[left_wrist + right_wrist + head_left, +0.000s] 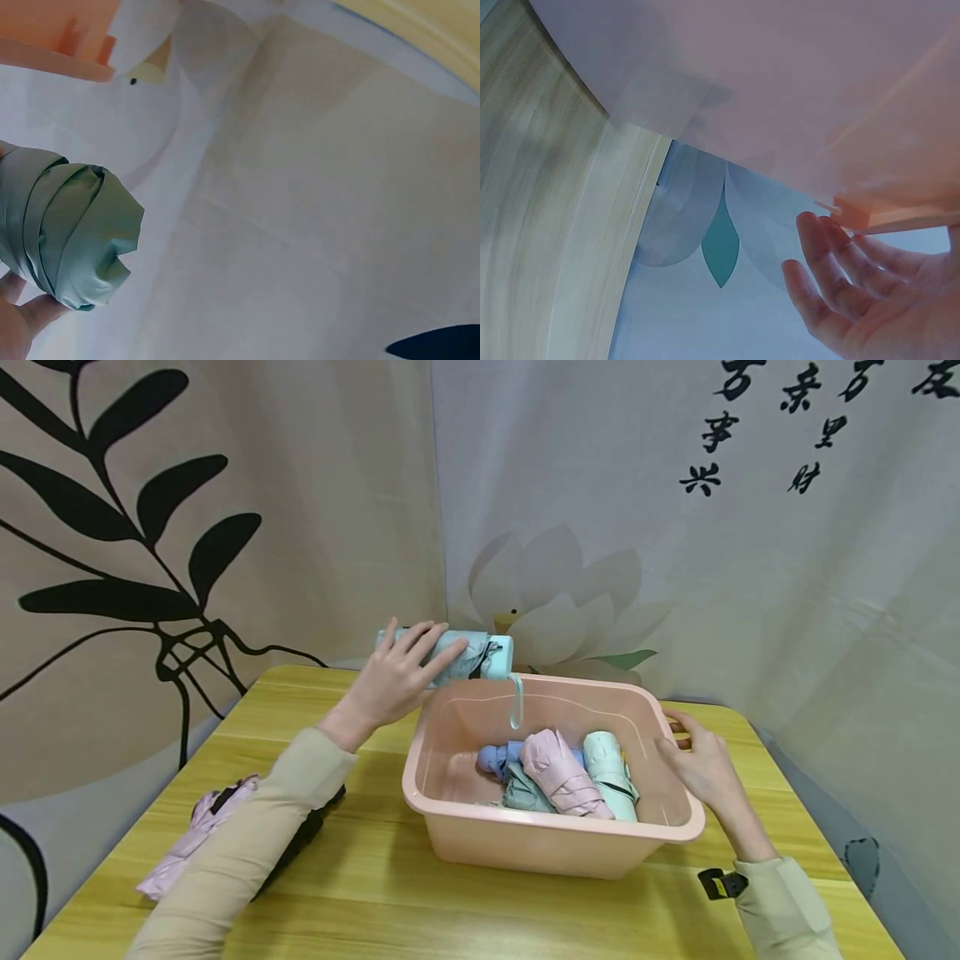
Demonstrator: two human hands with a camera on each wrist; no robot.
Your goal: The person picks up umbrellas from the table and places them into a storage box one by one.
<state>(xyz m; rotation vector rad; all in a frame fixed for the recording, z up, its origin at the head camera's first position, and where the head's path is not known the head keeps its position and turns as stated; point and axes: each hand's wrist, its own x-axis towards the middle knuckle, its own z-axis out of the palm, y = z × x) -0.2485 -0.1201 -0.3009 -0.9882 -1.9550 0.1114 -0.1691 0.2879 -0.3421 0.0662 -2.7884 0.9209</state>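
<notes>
My left hand (pixel 401 672) grips a folded light blue umbrella (pixel 465 656) above the basin's back left corner. It lies sideways, and its wrist strap (pixel 517 702) hangs over the basin. In the left wrist view, the wrapped grey-green cloth of this umbrella (pixel 82 232) shows, with part of the hand below it. My right hand (pixel 697 756) holds the right rim of the pink plastic basin (pixel 525 847), thumb over the rim and fingers outside below it. Inside lie folded umbrellas: a pink one (pixel 558 768), a mint one (pixel 609 772), a grey-green one (pixel 525 792) and a blue one (pixel 492 760).
On the wooden table (pixel 360 893), a light purple folded umbrella (pixel 198 835) lies at the left, partly behind my left forearm. A black item (pixel 303 843) shows beside that sleeve. A printed curtain (pixel 337 510) hangs behind the table.
</notes>
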